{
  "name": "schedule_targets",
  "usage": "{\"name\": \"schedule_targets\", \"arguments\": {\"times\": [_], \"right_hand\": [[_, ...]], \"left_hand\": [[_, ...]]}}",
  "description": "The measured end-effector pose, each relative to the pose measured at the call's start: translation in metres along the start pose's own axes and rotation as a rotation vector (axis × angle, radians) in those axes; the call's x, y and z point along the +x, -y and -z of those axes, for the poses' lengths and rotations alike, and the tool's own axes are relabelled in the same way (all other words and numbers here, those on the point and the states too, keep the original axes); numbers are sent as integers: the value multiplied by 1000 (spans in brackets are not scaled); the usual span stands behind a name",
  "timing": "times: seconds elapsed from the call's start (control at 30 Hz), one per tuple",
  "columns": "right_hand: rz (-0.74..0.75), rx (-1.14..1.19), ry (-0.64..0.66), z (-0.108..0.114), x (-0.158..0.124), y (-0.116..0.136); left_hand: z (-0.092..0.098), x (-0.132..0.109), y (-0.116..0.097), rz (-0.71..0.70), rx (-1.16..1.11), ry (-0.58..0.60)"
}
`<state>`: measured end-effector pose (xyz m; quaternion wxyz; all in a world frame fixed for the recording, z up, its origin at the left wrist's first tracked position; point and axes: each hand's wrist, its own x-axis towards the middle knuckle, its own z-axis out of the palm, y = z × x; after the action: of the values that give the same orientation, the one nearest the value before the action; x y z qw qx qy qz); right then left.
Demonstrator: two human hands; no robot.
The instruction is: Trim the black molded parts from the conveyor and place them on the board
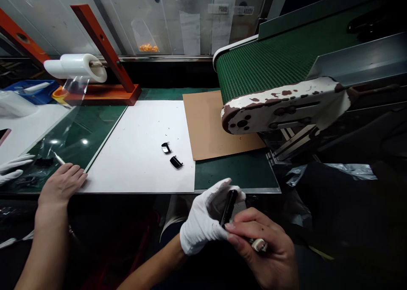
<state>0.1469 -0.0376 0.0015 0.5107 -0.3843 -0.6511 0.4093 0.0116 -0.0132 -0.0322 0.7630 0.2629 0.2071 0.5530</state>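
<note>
I have the gloved left hand [206,222] below the table's front edge, curled around a slim black part [228,208], its fingers bent on one side and its thumb on the other. The part stands tilted, its upper end leaning right. My bare right hand [269,247] comes in from the right, thumb and forefinger pinched together at the part's lower end; a pale-ended tool [259,244] sticks out below those fingers, its far end hidden in the grip.

On the white sheet [136,154] ahead of me lie two glossy black pieces [176,162], near each other but apart. Brown cardboard [219,133] sits just right of the sheet, partly beneath the end of the green conveyor belt [260,69]. At my left, a co-worker's bare hand [63,182] rests at the sheet's edge, near a gloved hand [12,168]. Beyond, a roll of clear film [84,67] hangs on an orange stand [103,48].
</note>
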Motion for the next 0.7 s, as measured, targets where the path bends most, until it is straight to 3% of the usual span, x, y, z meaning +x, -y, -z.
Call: {"name": "schedule_targets", "arguments": {"times": [0.7], "right_hand": [[14, -2, -8, 2, 1, 3]], "left_hand": [[1, -3, -3, 4, 157, -66]]}}
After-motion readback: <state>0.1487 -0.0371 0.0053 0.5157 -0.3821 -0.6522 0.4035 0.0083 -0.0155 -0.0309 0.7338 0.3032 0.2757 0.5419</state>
